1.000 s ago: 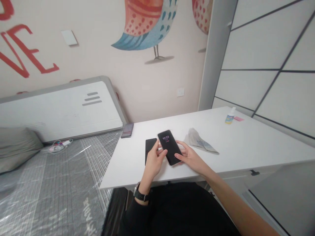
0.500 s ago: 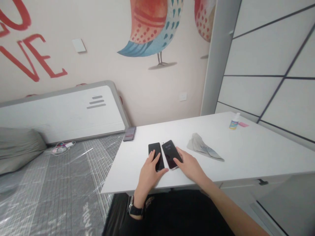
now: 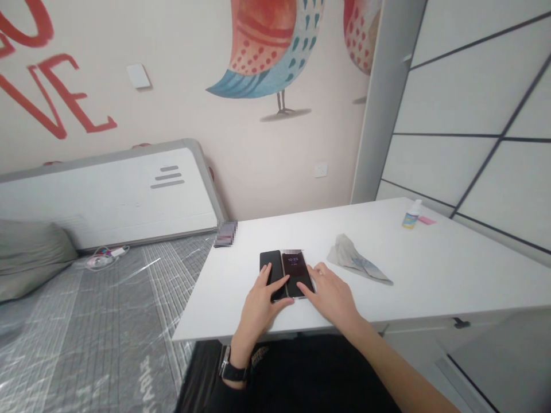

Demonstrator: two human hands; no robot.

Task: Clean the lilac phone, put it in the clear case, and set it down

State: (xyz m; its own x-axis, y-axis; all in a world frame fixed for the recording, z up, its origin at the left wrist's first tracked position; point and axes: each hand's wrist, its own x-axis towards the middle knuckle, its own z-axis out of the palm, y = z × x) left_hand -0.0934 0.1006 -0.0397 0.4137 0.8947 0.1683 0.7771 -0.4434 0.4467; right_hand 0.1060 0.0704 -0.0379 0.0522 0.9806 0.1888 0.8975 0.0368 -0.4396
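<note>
Two dark smartphones lie side by side on the white table. The left smartphone [image 3: 270, 259] has a plain black screen, and my left hand [image 3: 257, 307] lies over its lower part with fingers spread, one fingertip reaching the seam between the phones. My left thumb points right along the bottom edges. The right smartphone [image 3: 295, 269] shows a lit clock reading 10:23. My right hand [image 3: 333, 292] grips its right side, thumb on the screen and fingers at the edge. A crumpled grey cloth [image 3: 355, 258] lies to the right of my right hand.
On the white table [image 3: 430, 269], a small white bottle [image 3: 411, 215] stands at the back right beside a pink piece [image 3: 427, 220]. A blurred-out object [image 3: 225, 234] sits at the back left corner. A plastic-covered mattress [image 3: 107, 321] is left of the table.
The right smartphone has turned from a slant to lie straight against the left one, moving slightly left with my right hand. Its clock looks brighter. My left index finger has shifted right.
</note>
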